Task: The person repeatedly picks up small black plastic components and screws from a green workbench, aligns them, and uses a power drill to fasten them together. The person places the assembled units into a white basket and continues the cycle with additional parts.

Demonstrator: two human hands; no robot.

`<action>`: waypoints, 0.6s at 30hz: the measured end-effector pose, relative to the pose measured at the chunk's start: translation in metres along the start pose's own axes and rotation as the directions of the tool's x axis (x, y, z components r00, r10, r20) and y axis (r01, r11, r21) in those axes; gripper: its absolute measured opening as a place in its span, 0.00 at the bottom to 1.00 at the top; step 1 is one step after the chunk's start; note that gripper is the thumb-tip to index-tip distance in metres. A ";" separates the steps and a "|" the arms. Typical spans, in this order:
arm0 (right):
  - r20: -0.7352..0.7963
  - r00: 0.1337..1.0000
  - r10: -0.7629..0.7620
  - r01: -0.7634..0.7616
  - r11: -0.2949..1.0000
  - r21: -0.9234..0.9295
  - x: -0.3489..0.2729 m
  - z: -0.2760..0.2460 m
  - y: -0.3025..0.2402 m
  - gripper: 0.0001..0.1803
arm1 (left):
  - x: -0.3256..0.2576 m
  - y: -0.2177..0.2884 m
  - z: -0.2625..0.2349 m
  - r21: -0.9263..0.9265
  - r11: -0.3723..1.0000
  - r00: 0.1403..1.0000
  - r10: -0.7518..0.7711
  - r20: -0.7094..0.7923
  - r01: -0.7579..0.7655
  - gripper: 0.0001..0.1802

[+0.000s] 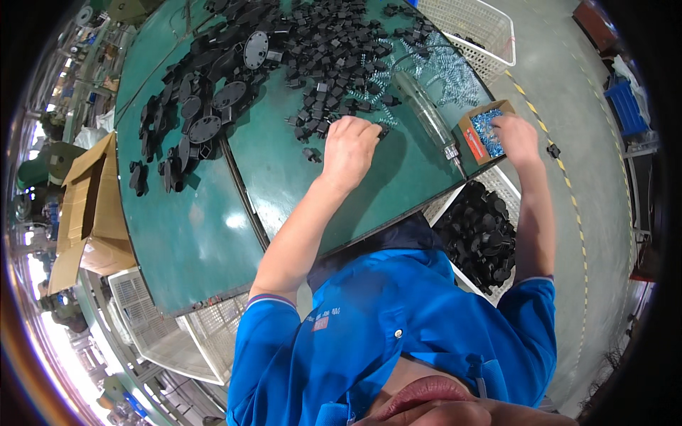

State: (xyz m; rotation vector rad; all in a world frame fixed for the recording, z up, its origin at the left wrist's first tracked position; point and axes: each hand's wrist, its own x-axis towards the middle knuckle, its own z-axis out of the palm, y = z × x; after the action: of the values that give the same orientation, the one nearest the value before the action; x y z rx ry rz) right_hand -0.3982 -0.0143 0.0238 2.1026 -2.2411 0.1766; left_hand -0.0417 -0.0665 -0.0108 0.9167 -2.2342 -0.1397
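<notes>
My left hand [348,151] is closed over the near edge of a heap of small black plastic parts [323,96]. Its fingers are curled under, so what they grip is hidden; a dark piece shows beside the fingertips. At the table's right corner, my right hand [518,140] has its bent fingertips in a small open carton [472,139] of shiny bluish screws [486,128]. Whatever those fingers pinch is too small to make out. Between the hands lies a power screwdriver [428,113] with a see-through body, its metal bit toward me. Loose pale coil springs [455,74] are scattered beyond it.
Larger black parts with oval plates [204,129] cover the left of the green table [185,245]. A white basket [490,25] stands past the far right edge. Another crate [506,184], full of black parts, is below the right corner. An open cardboard box [110,245] stands at left.
</notes>
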 end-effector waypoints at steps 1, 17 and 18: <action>0.053 0.998 -0.014 0.016 0.999 -0.040 0.006 0.014 0.005 0.09 | 0.001 0.000 0.003 -0.021 0.999 0.999 0.033 -0.017 -0.033 0.10; -0.078 0.979 0.186 -0.085 0.733 0.675 -0.031 -0.008 -0.011 0.09 | 0.007 0.011 0.025 0.109 0.990 0.908 0.035 0.418 -0.089 0.09; 0.021 0.970 0.243 -0.167 0.599 0.783 -0.045 0.001 -0.010 0.09 | 0.009 0.014 0.023 0.040 0.989 0.924 0.116 0.365 -0.141 0.09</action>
State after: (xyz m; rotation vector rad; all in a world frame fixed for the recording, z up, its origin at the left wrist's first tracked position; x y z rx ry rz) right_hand -0.3849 0.0295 0.0175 2.0107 -2.6263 1.4964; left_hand -0.0696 -0.0651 -0.0183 0.8269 -2.6489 -0.1884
